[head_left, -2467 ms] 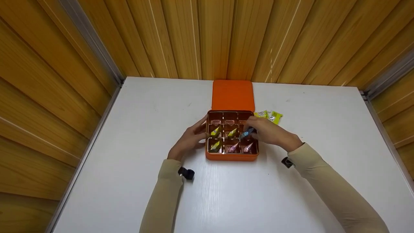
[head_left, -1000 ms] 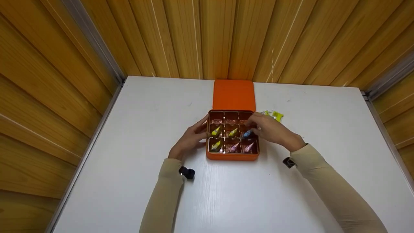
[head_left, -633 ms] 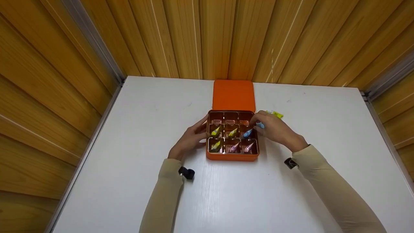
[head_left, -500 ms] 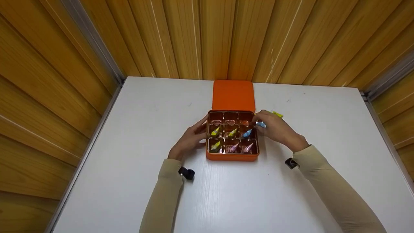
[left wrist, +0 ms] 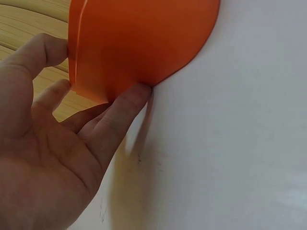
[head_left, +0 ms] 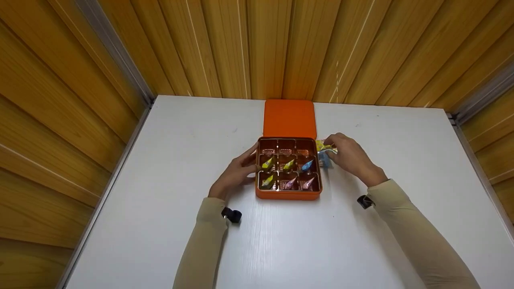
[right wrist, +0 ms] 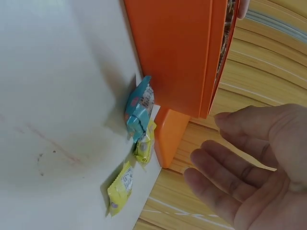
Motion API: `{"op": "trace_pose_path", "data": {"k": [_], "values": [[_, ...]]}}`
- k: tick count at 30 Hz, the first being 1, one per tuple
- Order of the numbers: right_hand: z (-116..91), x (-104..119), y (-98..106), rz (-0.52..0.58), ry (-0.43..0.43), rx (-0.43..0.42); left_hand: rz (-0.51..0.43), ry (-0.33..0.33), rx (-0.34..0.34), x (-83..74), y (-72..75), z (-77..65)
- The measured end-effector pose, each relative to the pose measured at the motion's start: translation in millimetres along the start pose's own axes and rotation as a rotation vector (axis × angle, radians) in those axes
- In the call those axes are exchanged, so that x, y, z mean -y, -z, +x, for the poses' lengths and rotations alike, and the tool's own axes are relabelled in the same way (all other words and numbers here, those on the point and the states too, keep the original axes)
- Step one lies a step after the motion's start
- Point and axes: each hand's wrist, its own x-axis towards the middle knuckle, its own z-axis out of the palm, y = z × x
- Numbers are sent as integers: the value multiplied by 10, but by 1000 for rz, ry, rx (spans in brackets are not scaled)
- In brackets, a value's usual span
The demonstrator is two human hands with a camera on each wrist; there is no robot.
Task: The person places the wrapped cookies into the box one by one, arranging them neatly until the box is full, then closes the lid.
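In the head view an orange tin with a divided brown tray sits on the white table. Yellow candies, pink candies and one blue candy, all wrapped, stand in its front and middle rows. My left hand rests against the tin's left side, thumb by the rim and fingers along the wall. To the right of the tin my right hand hovers with relaxed fingers and holds nothing in the right wrist view. Below it lie another blue candy and two yellow candies.
Behind the tin lies its orange lid, flat against the tin's back edge. The white table ends at a wood-patterned wall at the back, with more panels at both sides.
My right hand has let go of a blue candy in the middle-right compartment and moved right, out of the tin. Another blue candy beside the tin has come into view. My left hand has stayed put.
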Motion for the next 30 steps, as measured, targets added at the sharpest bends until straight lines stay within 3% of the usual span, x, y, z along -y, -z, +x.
{"op": "trace_pose_path", "data": {"k": [10,30], "values": [[15,-97,58,-26,-89,-25,24,-9,-4,2,10,-7],[122,-368,112,-27,-269,13,43,3,-22,-23,-28,8]]}}
